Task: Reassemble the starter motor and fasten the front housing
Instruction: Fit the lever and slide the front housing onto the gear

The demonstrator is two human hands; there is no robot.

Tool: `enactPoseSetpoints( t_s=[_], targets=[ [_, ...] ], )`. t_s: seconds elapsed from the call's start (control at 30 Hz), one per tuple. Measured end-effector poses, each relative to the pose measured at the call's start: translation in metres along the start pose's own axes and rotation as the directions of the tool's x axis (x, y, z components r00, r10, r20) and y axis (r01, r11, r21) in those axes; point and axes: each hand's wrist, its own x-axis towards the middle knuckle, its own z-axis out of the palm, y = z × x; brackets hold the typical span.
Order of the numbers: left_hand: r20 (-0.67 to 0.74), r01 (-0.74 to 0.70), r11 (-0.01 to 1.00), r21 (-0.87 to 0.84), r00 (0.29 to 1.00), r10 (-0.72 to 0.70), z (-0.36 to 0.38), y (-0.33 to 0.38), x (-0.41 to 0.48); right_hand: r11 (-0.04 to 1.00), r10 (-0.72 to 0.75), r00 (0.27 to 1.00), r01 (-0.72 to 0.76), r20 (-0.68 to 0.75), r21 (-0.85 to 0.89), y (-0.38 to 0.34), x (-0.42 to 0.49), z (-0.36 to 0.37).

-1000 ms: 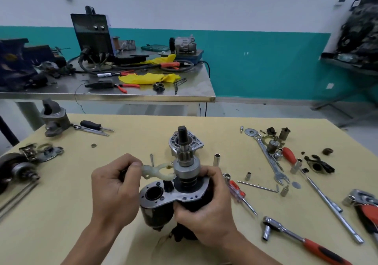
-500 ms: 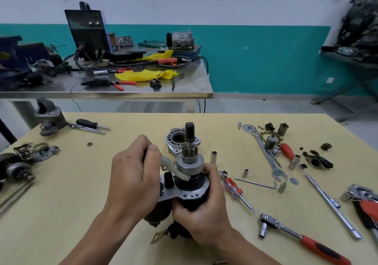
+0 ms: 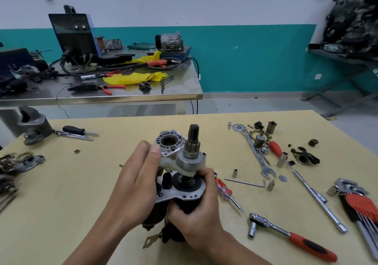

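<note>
Yellow counter point(image 3: 61, 203) | starter motor point(image 3: 184, 193) clasped upright by right hand point(image 3: 196, 219) | fork lever point(image 3: 167, 163), 9 o'clock of pinion point(image 3: 191, 148), pinched by left hand point(image 3: 139, 183) | to be seated squarely before front housing point(image 3: 158, 141)

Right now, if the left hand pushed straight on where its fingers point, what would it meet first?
The left hand pinches the pale fork lever; straight on, it would probably press into the pinion collar. The silver ring housing looks farther back, though depth is unclear.
</note>
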Motion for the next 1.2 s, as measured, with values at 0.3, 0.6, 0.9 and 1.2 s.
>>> enactPoseSetpoints(
  t_s=[0.3, 0.6, 0.9, 1.2],
  targets=[
    [0.275, 0.081, 0.997, -0.013, 0.959, -0.074, -0.019, 0.001, -0.017, 0.997, -0.004, 1.000, 0.005, -0.016, 0.071, -0.007, -0.005, 0.003],
    [0.074, 0.203, 0.963, -0.178, 0.979, -0.192, -0.021, -0.011, -0.017, 1.000, 0.000, 1.000, -0.001, -0.021, -0.025, -0.006, -0.010, 0.011],
    [0.016, 0.361, 0.790, -0.496, 0.913, -0.407, -0.025, -0.054, -0.032, 0.994, -0.016, 0.998, 0.022, 0.056, -0.111, -0.009, -0.009, 0.016],
    [-0.042, 0.294, 0.817, -0.497, 0.932, -0.361, -0.023, -0.064, -0.027, 0.994, 0.060, 0.990, -0.048, 0.126, -0.096, -0.004, -0.011, 0.010]
  ],
)
